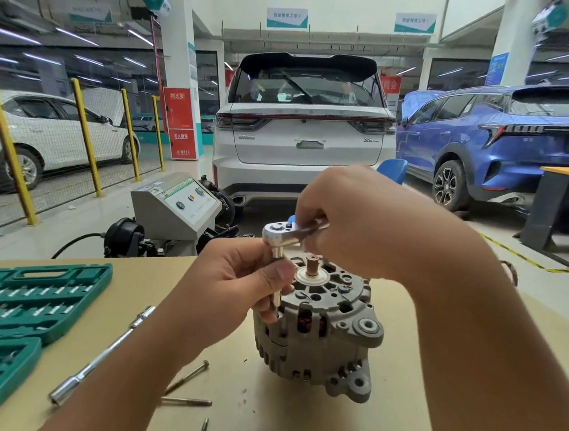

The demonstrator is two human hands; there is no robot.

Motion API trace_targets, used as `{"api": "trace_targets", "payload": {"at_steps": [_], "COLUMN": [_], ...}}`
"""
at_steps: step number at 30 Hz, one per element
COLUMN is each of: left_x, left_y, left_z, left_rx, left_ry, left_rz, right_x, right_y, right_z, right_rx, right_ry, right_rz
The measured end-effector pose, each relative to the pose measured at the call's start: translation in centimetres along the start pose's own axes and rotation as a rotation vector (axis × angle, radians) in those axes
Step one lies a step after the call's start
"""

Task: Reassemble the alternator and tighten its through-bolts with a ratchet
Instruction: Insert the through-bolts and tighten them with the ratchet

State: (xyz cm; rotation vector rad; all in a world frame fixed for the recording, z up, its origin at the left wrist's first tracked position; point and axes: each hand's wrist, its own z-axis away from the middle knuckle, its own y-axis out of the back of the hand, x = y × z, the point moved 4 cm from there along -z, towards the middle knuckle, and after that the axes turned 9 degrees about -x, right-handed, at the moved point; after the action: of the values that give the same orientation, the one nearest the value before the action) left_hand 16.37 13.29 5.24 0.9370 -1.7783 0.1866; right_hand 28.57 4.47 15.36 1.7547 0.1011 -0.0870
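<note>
Our right hand (351, 217) grips the ratchet (280, 232); left hand (235, 286) pinches its extension (275, 292) over the alternator (320, 335), which looks heavy and rigid.

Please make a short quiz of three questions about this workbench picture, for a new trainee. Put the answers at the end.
1. True or false: the right hand holds the ratchet by its handle.
2. How many loose bolts lie on the table in front of the alternator? A) one B) three C) five
3. Fill in: the left hand pinches the ____ that runs down from the ratchet head to the alternator's edge.

Key
1. True.
2. B, three.
3. Extension; it stands upright. Its lower tip is hidden by the fingers, so whether it sits on a bolt head cannot be told.
</note>
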Motion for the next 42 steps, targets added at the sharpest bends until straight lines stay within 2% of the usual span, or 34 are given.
{"api": "trace_targets", "payload": {"at_steps": [4,10,18,28,32,36,42], "left_x": [-0.1,-0.6,-0.3,-0.4,0.0,0.0,-0.8], "left_y": [0.5,2.1,1.8,1.6,1.6,1.1,0.8], "left_z": [0.1,0.5,0.3,0.4,0.4,0.2,0.1], "left_rx": [-0.066,-0.148,-0.174,-0.168,-0.117,-0.014,-0.05], "left_ry": [0.022,0.119,0.078,0.069,0.0,-0.03,0.01], "left_rz": [-0.021,-0.26,-0.396,-0.405,-0.434,-0.242,-0.159], "right_x": [-0.3,0.9,0.9,1.0,1.0,0.8,0.6], "right_y": [0.3,1.6,1.2,0.5,0.0,0.1,0.3], "right_z": [0.7,1.4,1.3,0.7,0.1,0.0,0.5], "right_rx": [-0.089,0.029,-0.039,-0.098,-0.078,-0.053,-0.062], "right_ry": [0.035,0.02,0.042,0.055,0.01,0.008,0.013], "right_rz": [0.047,-0.04,-0.064,-0.117,-0.075,-0.048,-0.079]}}
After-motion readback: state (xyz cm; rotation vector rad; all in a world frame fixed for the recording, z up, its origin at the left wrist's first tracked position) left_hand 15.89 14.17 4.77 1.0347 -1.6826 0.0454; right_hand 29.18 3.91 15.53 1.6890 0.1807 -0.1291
